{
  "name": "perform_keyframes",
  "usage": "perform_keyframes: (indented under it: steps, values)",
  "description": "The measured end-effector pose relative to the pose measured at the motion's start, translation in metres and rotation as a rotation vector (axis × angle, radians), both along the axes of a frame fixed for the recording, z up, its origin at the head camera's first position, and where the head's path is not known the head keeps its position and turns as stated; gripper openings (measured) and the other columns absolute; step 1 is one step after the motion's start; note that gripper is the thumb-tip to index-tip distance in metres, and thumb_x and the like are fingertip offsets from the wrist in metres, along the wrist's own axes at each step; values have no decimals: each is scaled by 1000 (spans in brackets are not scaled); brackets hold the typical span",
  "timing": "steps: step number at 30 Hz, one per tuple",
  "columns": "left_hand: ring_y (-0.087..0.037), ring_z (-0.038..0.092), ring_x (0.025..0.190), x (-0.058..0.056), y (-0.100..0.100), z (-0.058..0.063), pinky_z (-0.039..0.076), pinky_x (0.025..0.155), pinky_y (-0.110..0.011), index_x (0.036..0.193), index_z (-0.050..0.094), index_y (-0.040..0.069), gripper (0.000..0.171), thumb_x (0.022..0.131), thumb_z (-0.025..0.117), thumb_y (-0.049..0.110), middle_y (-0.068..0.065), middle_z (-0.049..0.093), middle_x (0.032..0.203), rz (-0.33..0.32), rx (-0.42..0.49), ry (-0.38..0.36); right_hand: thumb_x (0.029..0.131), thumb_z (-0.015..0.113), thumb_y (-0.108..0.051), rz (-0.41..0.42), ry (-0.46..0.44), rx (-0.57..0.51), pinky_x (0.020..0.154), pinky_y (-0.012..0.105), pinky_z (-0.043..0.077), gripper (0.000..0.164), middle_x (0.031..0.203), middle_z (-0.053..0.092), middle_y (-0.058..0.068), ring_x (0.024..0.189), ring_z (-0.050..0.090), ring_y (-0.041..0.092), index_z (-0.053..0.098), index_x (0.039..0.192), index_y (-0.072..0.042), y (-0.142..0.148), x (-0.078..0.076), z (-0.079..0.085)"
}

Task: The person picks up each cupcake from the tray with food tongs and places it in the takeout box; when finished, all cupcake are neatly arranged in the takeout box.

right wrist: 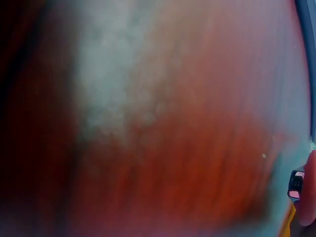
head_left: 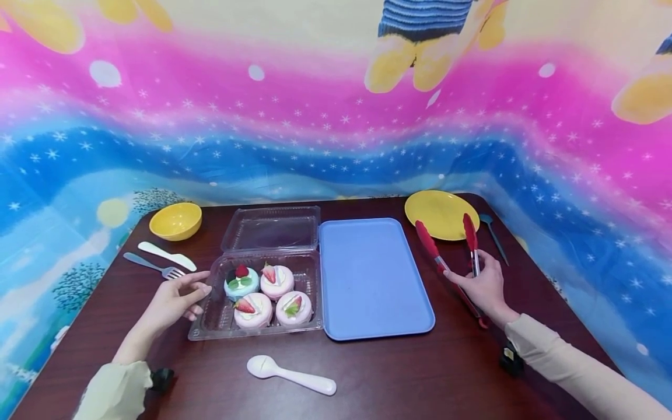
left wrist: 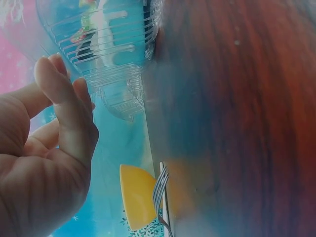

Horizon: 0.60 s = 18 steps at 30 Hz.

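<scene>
A clear plastic clamshell box [head_left: 210, 321] lies with its lid folded back, holding several small decorated cakes [head_left: 253, 310], pink and blue with fruit on top. At the box's left rim is my left hand [head_left: 175, 300]; its fingers are loosely bent and grip nothing visible. The left wrist view shows that hand's fingertips [left wrist: 57, 64] close by the box wall; whether they touch it I cannot tell. My right hand [head_left: 485, 286] holds red-tipped tongs [head_left: 427, 239], spread apart, above the table right of the blue tray [head_left: 373, 280]. The right wrist view is mostly blurred tabletop.
A yellow plate [head_left: 436, 213] lies at the back right, beside a dark teal utensil [head_left: 494, 239]. At the back left are a yellow bowl [head_left: 175, 221], a white knife [head_left: 167, 255] and a fork [head_left: 152, 266]. A white spoon [head_left: 294, 376] lies in front of the box.
</scene>
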State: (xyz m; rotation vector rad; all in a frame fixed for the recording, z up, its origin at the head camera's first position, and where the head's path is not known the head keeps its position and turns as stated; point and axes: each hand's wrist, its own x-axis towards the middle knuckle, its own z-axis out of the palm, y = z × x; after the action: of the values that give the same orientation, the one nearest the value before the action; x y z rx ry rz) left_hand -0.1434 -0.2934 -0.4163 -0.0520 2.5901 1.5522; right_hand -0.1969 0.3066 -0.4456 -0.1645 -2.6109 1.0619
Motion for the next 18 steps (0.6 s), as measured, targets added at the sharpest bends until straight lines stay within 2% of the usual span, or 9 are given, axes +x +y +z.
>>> perform_keyframes:
  steps: [5,18]
  values:
    - [-18,58,54,0,1,1,53,52,-31,133,39,-3,56,89,59,24,-15,56,92,4,-8,-3,69,73,-49,-47,-50,-15,70,31,43,93,112,38,20,81,48,24,28,133,-1,2,0,-2]
    - [-18,58,55,0,1,0,53,52,-31,133,39,-2,56,88,60,24,-15,56,93,3,-9,5,68,74,-48,-60,-92,-4,78,44,42,95,117,37,23,98,39,32,28,132,3,2,5,-1]
